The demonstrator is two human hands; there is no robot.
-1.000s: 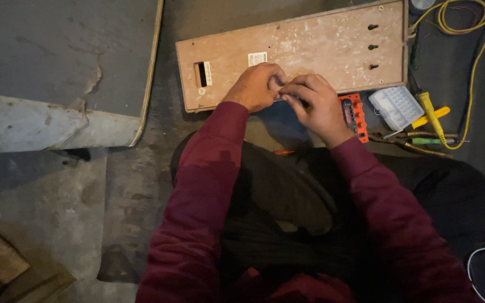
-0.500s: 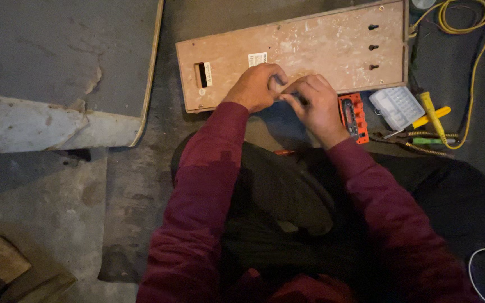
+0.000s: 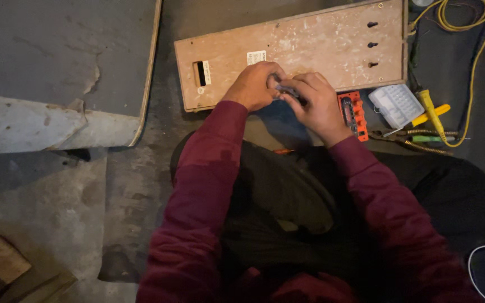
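My left hand (image 3: 252, 86) and my right hand (image 3: 316, 104) meet at the near edge of a worn wooden board (image 3: 310, 45) lying flat on the floor. Both are closed together on a small dark part (image 3: 285, 89) pinched between the fingertips; most of it is hidden and I cannot make out what it is. The board has a slot with a white label at its left end and three keyhole slots at its right end. My dark red sleeves run down to my lap.
Right of my hands lie an orange-red block (image 3: 351, 112), a pale plastic case (image 3: 396, 105), yellow-handled screwdrivers (image 3: 432, 112) and a green-handled tool (image 3: 432, 138). A yellow cable (image 3: 472, 50) loops at the top right. A grey slab (image 3: 57, 73) lies left, wood scraps (image 3: 0, 259) at bottom left.
Hardly anything differs; my hands stay together at the board's edge with only slight finger movement.
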